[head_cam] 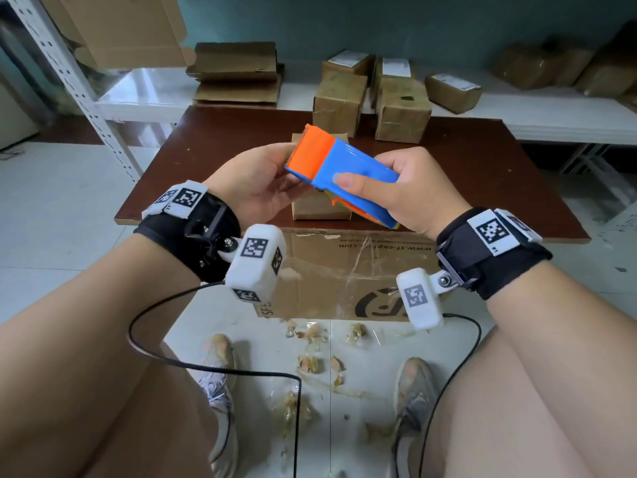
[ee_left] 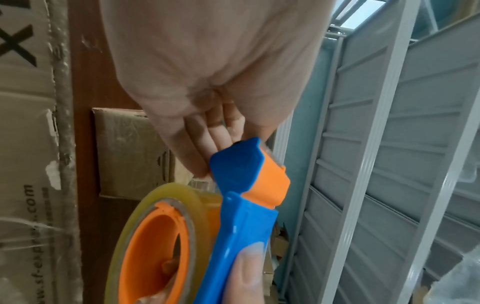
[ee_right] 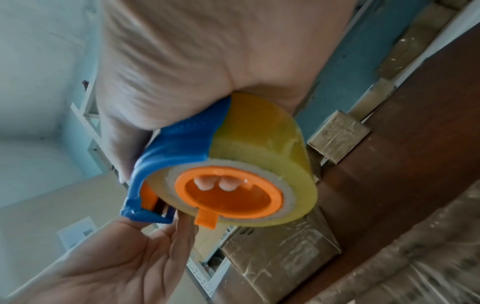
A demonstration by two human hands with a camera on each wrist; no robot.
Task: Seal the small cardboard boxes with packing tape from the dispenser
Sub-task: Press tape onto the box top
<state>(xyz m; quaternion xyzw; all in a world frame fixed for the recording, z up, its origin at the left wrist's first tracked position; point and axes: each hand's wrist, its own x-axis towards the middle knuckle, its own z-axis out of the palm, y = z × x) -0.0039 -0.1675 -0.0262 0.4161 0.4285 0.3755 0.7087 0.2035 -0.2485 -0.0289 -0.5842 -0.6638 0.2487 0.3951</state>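
A blue and orange tape dispenser [head_cam: 344, 167] with a yellowish tape roll [ee_right: 259, 144] hangs in the air over a small cardboard box [head_cam: 319, 208] on the brown table [head_cam: 482, 174]. My right hand [head_cam: 413, 188] grips the dispenser body, thumb on the blue top and fingertips inside the orange hub. My left hand [head_cam: 265, 177] lies palm up at the orange cutter end, its straight fingers [ee_left: 207, 131] touching the blue tip. In the right wrist view the left palm [ee_right: 116, 263] is open below the cutter. The box's top is mostly hidden by the dispenser.
Two taped boxes [head_cam: 339, 101] [head_cam: 401, 110] stand at the table's far edge, with more on the white shelf [head_cam: 568, 112] behind. Flattened cardboard [head_cam: 238, 74] is stacked at the back left. A large printed carton [head_cam: 344, 270] sits under the table. Tape scraps [head_cam: 310, 360] litter the floor.
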